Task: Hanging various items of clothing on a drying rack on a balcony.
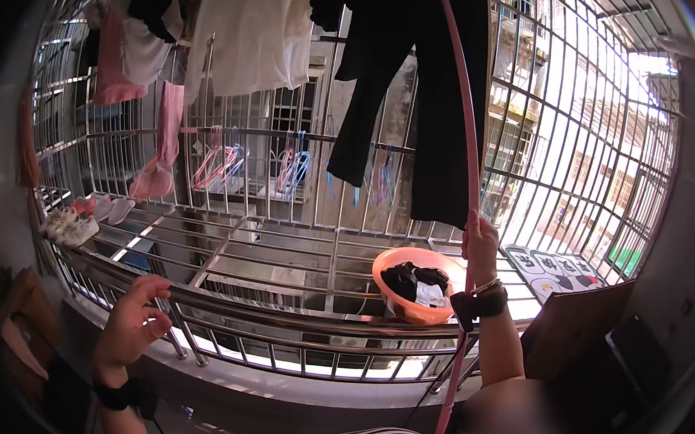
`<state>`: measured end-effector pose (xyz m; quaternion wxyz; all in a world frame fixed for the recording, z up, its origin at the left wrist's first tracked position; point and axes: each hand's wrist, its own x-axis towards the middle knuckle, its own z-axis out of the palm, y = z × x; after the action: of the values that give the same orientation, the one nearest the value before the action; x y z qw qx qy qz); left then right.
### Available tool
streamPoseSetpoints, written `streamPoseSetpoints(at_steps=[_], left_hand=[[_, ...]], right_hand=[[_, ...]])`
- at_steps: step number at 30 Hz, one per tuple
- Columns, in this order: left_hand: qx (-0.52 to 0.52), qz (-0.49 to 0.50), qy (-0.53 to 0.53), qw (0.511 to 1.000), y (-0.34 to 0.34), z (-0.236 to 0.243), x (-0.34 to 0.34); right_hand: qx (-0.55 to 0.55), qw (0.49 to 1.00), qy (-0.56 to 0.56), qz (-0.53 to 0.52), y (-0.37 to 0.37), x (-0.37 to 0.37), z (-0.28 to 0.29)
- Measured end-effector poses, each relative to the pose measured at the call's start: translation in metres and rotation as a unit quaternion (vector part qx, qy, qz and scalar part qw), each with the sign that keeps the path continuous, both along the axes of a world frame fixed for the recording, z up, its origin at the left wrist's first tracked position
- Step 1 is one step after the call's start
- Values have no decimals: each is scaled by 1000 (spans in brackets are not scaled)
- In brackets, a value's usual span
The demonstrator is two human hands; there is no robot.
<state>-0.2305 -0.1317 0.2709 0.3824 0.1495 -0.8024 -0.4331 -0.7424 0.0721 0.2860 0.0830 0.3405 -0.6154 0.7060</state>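
Observation:
My right hand [482, 248] is wrapped round a long pink pole [466, 88] that stands nearly upright. The pole's upper part rises past the top edge of the view, so its tip is hidden. It passes in front of black trousers [445, 143] hanging overhead. At lower left, my left hand [131, 322] is raised in front of the metal railing, fingers bent and apart from the thumb, holding nothing. Both wrists wear black bands. Nearest my right hand, an orange basin [383, 262] with dark and white cloth in it rests on the bars.
White garments [251, 38] and pink pieces hang at upper left. Several hangers [293, 164] hang from a bar of the window cage. White shoes [73, 228] sit at far left, a printed mat [555, 276] at right. A metal railing [306, 325] crosses in front of me.

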Motion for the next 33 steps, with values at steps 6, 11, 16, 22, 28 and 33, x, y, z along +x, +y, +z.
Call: streamPoseSetpoints(at_steps=[6,11,16,22,28,33], left_hand=[[5,-22,0,1000,-1,0,-8],[-7,-32,2,999,3,0,-14],[1,-38,5,999,3,0,-17],[0,-46,-1,999,0,-3,-19],[9,-43,2,999,1,-4,-21],[16,-44,18,999,2,-6,-22]], right_hand=[[83,952,125,-266,-12,-18,-9],[2,999,-3,44,-9,8,-1],[-44,960,-122,250,-3,21,5],[-81,916,-198,339,0,10,4],[-41,960,-124,246,-14,7,-3],[-21,991,-57,120,-22,-1,-13]])
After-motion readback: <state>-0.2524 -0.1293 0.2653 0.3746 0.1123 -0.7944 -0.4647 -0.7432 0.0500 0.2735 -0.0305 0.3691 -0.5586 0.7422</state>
